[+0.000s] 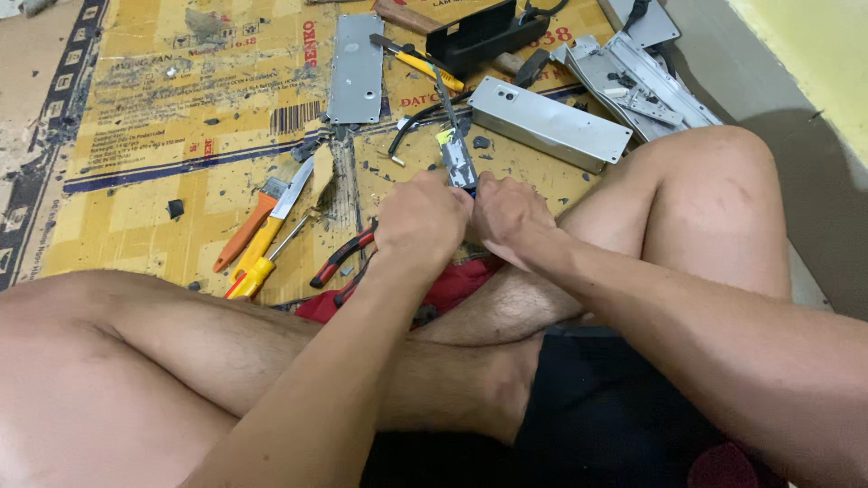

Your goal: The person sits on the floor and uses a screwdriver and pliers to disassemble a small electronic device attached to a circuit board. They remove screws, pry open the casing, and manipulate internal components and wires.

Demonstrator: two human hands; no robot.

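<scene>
Head view: left of both hands lie a knife (291,192) and pliers (342,258) on cardboard (145,181). Left hand (422,220) and right hand (511,217) close together around a small grey part (457,163), above the crossed legs.

Head camera looks steeply down, close over crossed legs and floor.

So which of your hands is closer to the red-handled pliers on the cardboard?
Left. The left hand sits just right of the red-handled pliers; the right hand lies farther right, beyond the left.
</scene>
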